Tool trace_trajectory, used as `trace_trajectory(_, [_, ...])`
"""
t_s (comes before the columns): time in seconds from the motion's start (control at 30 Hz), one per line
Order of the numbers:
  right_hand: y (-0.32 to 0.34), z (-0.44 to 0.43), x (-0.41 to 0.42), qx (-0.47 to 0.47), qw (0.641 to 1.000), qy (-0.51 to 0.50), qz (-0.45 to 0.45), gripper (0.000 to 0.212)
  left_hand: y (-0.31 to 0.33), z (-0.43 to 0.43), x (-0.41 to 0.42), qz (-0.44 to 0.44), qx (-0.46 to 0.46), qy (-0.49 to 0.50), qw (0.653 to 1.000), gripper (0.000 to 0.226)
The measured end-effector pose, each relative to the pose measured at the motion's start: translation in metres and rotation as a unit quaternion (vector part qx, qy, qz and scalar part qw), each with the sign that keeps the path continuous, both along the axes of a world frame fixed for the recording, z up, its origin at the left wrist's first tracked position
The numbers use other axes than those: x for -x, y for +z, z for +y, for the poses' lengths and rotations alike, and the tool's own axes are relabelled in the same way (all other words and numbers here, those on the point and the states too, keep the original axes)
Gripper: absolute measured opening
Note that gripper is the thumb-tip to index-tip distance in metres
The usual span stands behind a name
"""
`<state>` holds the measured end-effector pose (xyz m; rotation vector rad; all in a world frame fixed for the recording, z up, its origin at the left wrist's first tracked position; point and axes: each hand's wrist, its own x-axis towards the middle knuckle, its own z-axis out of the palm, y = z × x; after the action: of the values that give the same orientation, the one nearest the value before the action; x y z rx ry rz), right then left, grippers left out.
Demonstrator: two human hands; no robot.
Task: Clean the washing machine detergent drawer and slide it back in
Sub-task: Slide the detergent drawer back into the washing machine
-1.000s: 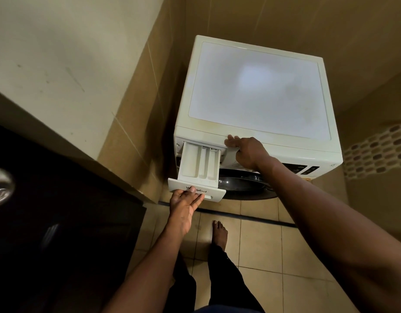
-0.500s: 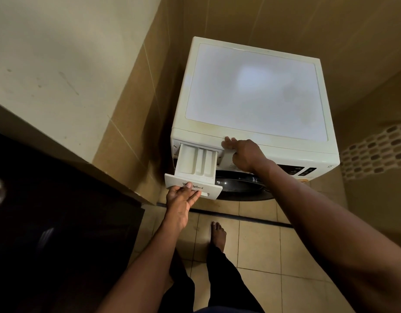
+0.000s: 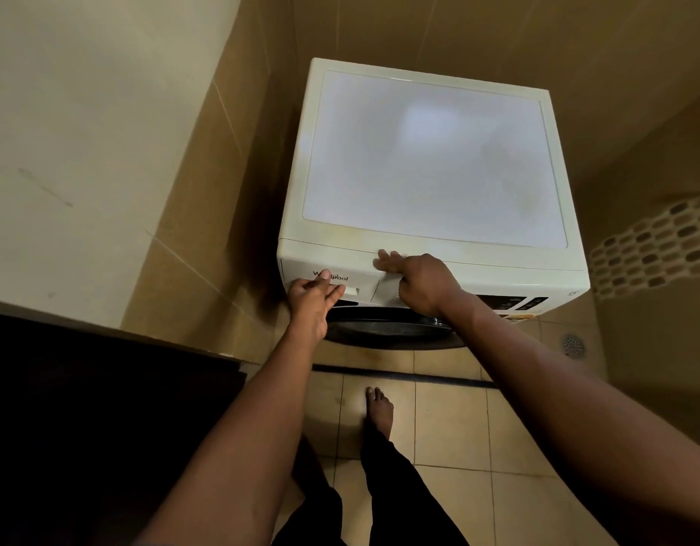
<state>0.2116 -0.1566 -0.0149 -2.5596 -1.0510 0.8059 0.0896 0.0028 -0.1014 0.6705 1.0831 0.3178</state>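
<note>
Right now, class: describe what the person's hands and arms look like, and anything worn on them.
The left hand and right hand are bare: no gloves, rings or watch visible. The left forearm and right forearm show no sleeves. Below, dark trousers and a bare foot.

Washing machine (image 3: 431,159) top: smooth white panel, soft sheen (yellowed along front edge). Detergent drawer (image 3: 364,281) face: smooth white plastic. Floor tiles (image 3: 450,427): glazed, beige, faintly glossy.

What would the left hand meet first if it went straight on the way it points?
The drawer front: the left hand seems to touch it with straight fingers, and it sits flush in the washer.
</note>
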Motion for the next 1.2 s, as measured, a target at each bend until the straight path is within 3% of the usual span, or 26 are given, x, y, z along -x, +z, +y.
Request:
trace_trajectory(0.37, [0.006,0.000,0.007,0.003,1.000,0.017,-0.022,0.075,0.003,-0.002,0.001,0.014,-0.017,-0.005,1.000,0.020])
trace_trajectory(0.53, [0.012,0.003,0.018,0.036,0.999,0.029,-0.022,0.081,0.022,-0.003,0.012,0.141,-0.092,-0.121,0.978,0.024])
trace_trajectory(0.63, [0.016,0.001,0.031,0.053,0.997,0.048,-0.021,0.087,0.043,0.001,0.022,0.220,-0.235,-0.220,0.921,0.027])
trace_trajectory(0.77, [0.027,-0.003,0.055,0.078,0.992,0.062,-0.073,0.087,0.083,0.006,0.038,0.247,-0.432,-0.364,0.787,0.022])
trace_trajectory(1.0, [0.042,-0.032,0.096,0.087,0.990,0.045,-0.105,0.082,0.110,0.007,0.062,0.205,-0.590,-0.458,0.633,0.021])
trace_trajectory(1.2, [0.046,-0.093,0.113,0.106,0.989,-0.050,-0.093,0.078,0.116,-0.026,0.054,0.148,-0.631,-0.517,0.560,0.036])
